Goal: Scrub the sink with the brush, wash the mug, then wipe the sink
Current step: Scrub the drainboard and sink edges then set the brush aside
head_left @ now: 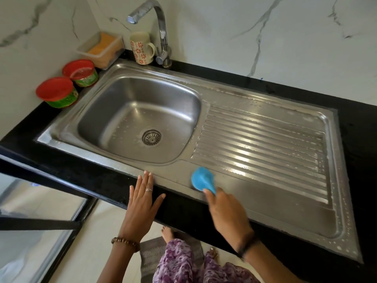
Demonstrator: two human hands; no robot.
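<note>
Along the lower middle of the frame, the right hand (226, 211) grips a blue plastic brush (203, 178), its head pressed on the front rim of the stainless steel sink (265, 203), so the scrubbing step looks underway. The left hand (140, 203) lies flat, fingers spread, on the black tabletop (98, 180) edge. Next likely comes the soapy ribbed drainboard. Waiting at upper centre, the flowered ceramic mug (141, 48) stands beside the curved chrome tap (161, 31).
</note>
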